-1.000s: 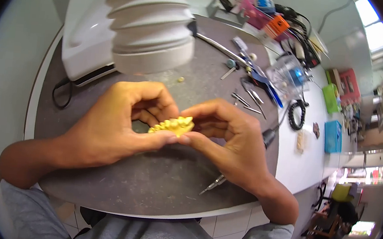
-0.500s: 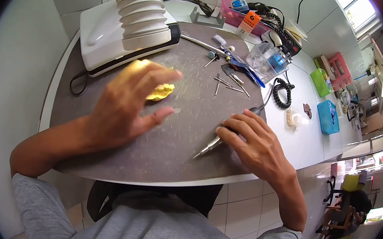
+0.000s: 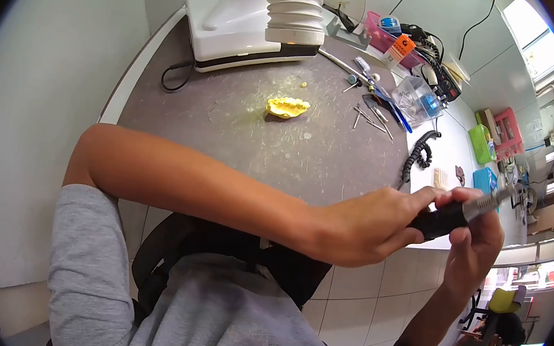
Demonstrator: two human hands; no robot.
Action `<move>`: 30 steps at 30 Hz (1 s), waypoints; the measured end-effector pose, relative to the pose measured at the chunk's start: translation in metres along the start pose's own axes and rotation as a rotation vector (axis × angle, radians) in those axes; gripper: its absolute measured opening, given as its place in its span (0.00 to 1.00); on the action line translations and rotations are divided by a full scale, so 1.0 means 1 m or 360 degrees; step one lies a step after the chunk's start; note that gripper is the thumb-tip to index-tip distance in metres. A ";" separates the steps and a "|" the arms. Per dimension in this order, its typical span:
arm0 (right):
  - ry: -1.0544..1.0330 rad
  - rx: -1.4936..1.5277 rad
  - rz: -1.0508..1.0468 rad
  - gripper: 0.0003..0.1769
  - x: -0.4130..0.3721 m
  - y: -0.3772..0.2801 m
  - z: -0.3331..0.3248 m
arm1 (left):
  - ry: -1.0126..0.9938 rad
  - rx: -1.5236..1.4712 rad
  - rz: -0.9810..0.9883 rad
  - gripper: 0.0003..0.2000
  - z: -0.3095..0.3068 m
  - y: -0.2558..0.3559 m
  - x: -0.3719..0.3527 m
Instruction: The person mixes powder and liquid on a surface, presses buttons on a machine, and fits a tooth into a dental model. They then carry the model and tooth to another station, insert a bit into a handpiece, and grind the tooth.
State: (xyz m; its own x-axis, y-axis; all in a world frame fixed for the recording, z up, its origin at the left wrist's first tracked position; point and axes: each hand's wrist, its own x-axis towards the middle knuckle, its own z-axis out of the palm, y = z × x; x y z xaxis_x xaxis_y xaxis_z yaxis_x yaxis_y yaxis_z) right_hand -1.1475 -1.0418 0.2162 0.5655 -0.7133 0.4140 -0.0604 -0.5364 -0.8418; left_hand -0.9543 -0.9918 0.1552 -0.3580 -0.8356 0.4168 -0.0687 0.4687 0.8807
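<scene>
A handpiece with a black grip and metal front end [image 3: 444,221] is held up at the right, over the table's front edge. My left hand [image 3: 372,225] reaches across and is closed on its black rear part. Around its front part, the fingers of my right hand [image 3: 480,242] are wrapped, with the metal tip pointing up and right. The yellow dental cast [image 3: 288,108] lies on the grey mat [image 3: 228,121], touched by neither hand. A small yellow piece [image 3: 304,84] lies behind the cast.
A white machine [image 3: 237,32] with a ribbed hose [image 3: 295,8] stands at the back left. Metal burs [image 3: 379,121], blue tweezers [image 3: 399,113], a clear box [image 3: 417,100] and a coiled black cord [image 3: 419,150] are at the right. Behind them is a pink basket [image 3: 377,36].
My left hand has moved from beside the cast across to the right and closed on the handpiece. My right hand has lifted the handpiece off the mat. The view has shifted.
</scene>
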 end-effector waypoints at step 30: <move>-0.0465 -0.0392 0.0570 0.12 0.177 0.100 0.071 | 0.0562 -0.1119 -0.0526 0.14 0.016 -0.053 -0.006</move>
State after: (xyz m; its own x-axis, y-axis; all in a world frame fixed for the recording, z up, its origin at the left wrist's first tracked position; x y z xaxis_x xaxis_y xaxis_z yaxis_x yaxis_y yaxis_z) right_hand -0.9950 -1.1896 0.1812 0.6776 -0.7349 -0.0284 -0.4640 -0.3972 -0.7918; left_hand -0.9639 -1.0073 0.1022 -0.1019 -0.9932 0.0564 0.5173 -0.0045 0.8558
